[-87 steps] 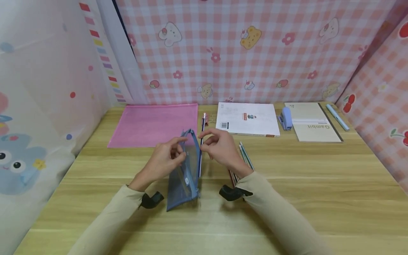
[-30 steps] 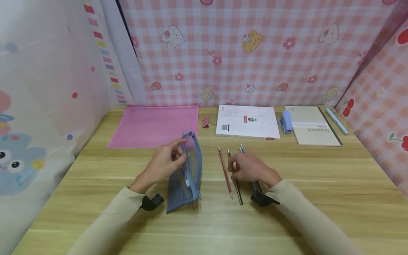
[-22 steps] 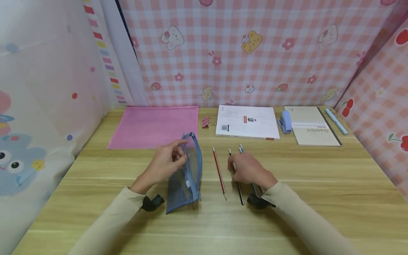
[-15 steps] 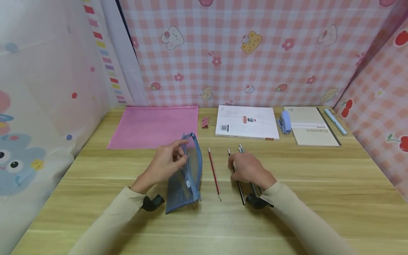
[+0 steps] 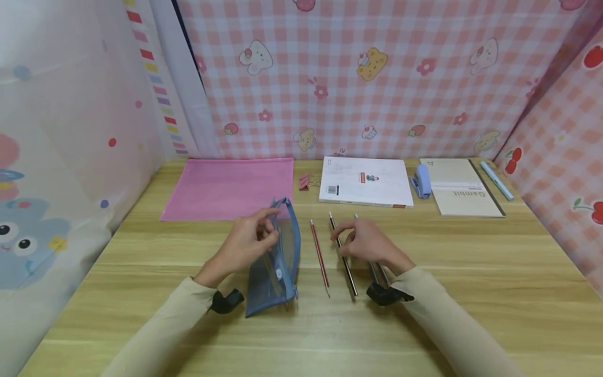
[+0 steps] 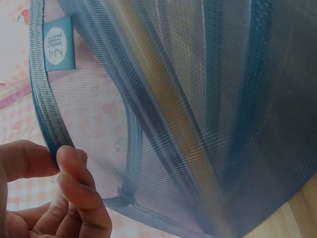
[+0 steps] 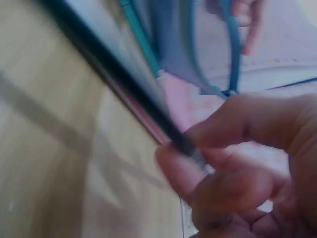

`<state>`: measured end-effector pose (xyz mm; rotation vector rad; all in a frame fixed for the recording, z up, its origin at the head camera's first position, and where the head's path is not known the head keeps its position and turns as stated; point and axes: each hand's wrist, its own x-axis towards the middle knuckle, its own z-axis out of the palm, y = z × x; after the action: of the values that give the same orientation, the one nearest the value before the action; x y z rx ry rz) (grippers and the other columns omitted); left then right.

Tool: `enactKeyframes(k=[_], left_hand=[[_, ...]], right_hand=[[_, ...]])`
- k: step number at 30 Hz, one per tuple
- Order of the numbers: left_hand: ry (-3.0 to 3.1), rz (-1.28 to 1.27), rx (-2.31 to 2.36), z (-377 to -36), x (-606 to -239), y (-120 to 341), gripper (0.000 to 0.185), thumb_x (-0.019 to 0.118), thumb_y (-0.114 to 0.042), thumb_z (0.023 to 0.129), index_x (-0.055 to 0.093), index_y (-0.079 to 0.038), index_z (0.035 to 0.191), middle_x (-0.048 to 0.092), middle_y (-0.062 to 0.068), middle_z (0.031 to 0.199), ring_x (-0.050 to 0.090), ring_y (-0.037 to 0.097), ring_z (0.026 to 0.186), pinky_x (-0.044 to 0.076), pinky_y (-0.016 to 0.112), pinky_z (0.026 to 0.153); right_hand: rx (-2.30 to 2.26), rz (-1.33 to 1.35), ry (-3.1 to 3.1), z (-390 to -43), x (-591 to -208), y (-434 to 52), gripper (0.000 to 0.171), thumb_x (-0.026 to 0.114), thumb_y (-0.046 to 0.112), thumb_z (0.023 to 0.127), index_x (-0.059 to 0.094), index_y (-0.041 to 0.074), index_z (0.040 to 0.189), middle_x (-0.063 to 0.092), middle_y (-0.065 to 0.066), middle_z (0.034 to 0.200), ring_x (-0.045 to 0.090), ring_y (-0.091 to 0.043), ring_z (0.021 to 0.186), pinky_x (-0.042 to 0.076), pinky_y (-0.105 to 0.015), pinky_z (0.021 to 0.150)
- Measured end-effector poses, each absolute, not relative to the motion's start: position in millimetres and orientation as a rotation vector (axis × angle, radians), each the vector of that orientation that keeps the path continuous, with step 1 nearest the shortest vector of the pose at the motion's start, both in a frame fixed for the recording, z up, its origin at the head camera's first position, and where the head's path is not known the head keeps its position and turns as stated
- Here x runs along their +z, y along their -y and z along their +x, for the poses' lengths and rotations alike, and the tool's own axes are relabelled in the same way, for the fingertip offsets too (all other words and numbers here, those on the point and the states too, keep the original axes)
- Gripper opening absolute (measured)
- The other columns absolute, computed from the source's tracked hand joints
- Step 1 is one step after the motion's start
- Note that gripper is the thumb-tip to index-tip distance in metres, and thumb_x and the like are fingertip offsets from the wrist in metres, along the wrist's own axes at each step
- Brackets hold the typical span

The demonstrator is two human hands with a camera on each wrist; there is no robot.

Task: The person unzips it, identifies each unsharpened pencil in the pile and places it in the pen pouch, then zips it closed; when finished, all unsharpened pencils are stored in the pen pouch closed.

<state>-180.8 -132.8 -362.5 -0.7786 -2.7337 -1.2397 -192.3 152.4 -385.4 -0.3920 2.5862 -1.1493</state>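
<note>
Left hand: your left hand (image 5: 245, 244) pinches the upper rim of the blue mesh zip pouch (image 5: 278, 256) between thumb and curled fingers (image 6: 74, 198), wrist low and forearm coming in from the lower left.
Pouch: the blue mesh zip pouch stands on its long edge on the light wooden surface (image 5: 471, 272), mouth turned up and held open; in the left wrist view long thin shapes show blurred through the mesh (image 6: 198, 124).
Right hand: your right hand (image 5: 369, 242) pinches the black pencil (image 5: 343, 255) near its far end between thumb and forefinger, the other fingers curled under; the right wrist view shows the fingertips (image 7: 237, 124) closed round the dark shaft (image 7: 119, 89).
Black pencil: it runs from the hand towards you, just above or on the surface; which one cannot be told.
Red pencil: the red pencil (image 5: 319, 257) lies flat between pouch and black pencil, almost parallel to both, touching neither.
Other pencils: further pencils (image 5: 377, 271) lie under your right wrist, mostly hidden.
Far row: the flat pink zip folder (image 5: 228, 187), a small pink binder clip (image 5: 304, 181), a white booklet (image 5: 365, 180), a pale blue stapler (image 5: 421, 180), a beige notebook (image 5: 459, 187) and a light blue pen (image 5: 495, 179) lie along the far edge.
</note>
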Motion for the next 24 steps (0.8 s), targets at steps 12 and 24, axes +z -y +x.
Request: enactKeyframes(k=[12, 24], left_hand=[[2.74, -0.775, -1.266, -179, -365, 129, 0.049, 0.06, -0.002, 0.092, 0.053, 0.002, 0.14, 0.068, 0.005, 0.08, 0.06, 0.006, 0.06, 0.048, 0.021, 0.051], [2.735, -0.756, -1.284, -179, -364, 128, 0.049, 0.062, -0.002, 0.091, 0.053, 0.004, 0.139, 0.069, 0.007, 0.08, 0.063, 0.006, 0.06, 0.049, 0.021, 0.051]], right_hand=[[-1.869, -0.424, -2.208, -195, -366, -120, 0.031, 0.066, 0.003, 0.088, 0.065, 0.012, 0.118, 0.071, -0.003, 0.076, 0.043, -0.011, 0.049, 0.039, -0.029, 0.051], [-1.812, -0.477, -2.465, -196, -374, -76, 0.035, 0.068, 0.0, 0.083, 0.067, 0.003, 0.117, 0.074, -0.013, 0.078, 0.05, -0.008, 0.055, 0.036, -0.023, 0.051]])
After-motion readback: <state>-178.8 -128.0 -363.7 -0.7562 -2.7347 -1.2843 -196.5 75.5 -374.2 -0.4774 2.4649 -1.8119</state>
